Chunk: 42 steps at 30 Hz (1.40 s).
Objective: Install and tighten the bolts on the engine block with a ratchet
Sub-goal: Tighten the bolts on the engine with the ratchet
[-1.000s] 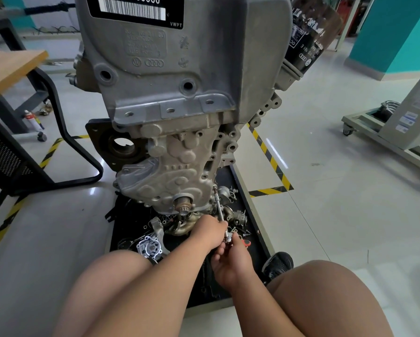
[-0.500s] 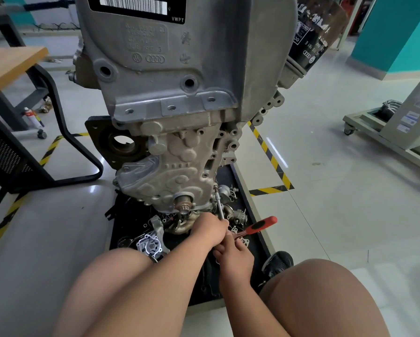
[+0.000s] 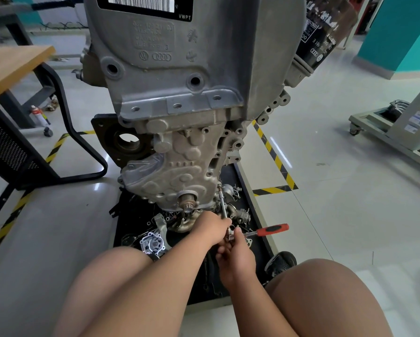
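Because the bolt sits low on the right edge of the engine block (image 3: 179, 166), the ratchet (image 3: 272, 230) reaches it through a long extension bar (image 3: 222, 203). The bar slants up from the hands to the casting. The bolt itself is hidden under the bar's far end. The block stands upright on a black tray (image 3: 262, 249) on the floor, with loose metal parts (image 3: 153, 244) scattered around its foot.

The left hand (image 3: 215, 229) has its grip closed round the lower end of the extension bar, just above the ratchet head. The right hand (image 3: 237, 257) has its grip closed on the ratchet's metal shank close to the head, thumb laid along it. The red handle juts free to the right, over the tray.

This looks like the tightening stage, probably the running-down of one bolt. To do it well, the left hand should hold the bar in line with the bolt's axis, so the socket does not rock off or round the head. The right hand would gain leverage by sliding out onto the red handle for the final pull. Short, even strokes suit the little room above the parts. A tilted bar risks cross-threading the aluminium.
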Motion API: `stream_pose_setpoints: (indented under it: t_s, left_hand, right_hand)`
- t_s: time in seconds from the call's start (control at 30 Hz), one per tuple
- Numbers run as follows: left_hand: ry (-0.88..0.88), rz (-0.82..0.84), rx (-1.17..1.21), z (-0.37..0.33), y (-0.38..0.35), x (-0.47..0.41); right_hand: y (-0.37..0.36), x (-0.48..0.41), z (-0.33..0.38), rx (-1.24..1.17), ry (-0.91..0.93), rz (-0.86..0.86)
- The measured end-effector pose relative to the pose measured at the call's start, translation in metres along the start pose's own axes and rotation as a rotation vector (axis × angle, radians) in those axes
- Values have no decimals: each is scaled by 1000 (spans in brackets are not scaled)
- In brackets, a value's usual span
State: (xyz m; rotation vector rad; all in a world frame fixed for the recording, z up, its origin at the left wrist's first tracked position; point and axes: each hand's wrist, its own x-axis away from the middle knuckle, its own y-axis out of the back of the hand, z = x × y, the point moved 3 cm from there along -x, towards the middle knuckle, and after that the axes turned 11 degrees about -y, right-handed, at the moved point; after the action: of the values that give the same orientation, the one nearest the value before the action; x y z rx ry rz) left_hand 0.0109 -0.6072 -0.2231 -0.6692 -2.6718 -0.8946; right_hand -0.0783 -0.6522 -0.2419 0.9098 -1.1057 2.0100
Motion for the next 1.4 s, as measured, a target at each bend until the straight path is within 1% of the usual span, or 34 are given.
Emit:
stream_pose_setpoints:
  t_s: [0.17, 0.27, 0.43, 0.57, 0.63, 0.73, 0.87, 1.0, 1.17, 1.27, 1.4]
  left_hand:
    - [23, 5, 67, 1, -2, 2]
    - [81, -16, 175, 1, -2, 4]
    - [224, 18, 328, -1, 1, 13]
    - [289, 64, 496, -3, 8, 19]
    - [301, 90, 655, -6, 15, 23]
    - [265, 158, 868, -13, 35, 31]
    - [224, 228, 1018, -12, 63, 45]
    - [190, 245, 1104, -2, 83, 55]
    - [180, 194, 1085, 21, 104, 60]
    - [223, 139, 1104, 37, 114, 61]
    - [261, 74, 1119, 49, 128, 63]
  right_hand:
    - [-3, 1, 4, -141, -138, 67]
    - [-2, 0, 5, -138, -192, 66]
    - [-2, -1, 5, -102, -164, 43]
    - [-4, -1, 3, -68, -136, 13]
    - [-4, 0, 4, -19, -118, 1]
    - [-2, 2, 8, 93, -77, -18]
    - [4, 4, 13, 220, -71, -20]
    - [17, 8, 13, 287, -63, -45]
    - [25, 27, 17, 432, -42, -54]
    - [19, 48, 26, 572, 9, -8]
    - [13, 68, 28, 755, 121, 30]
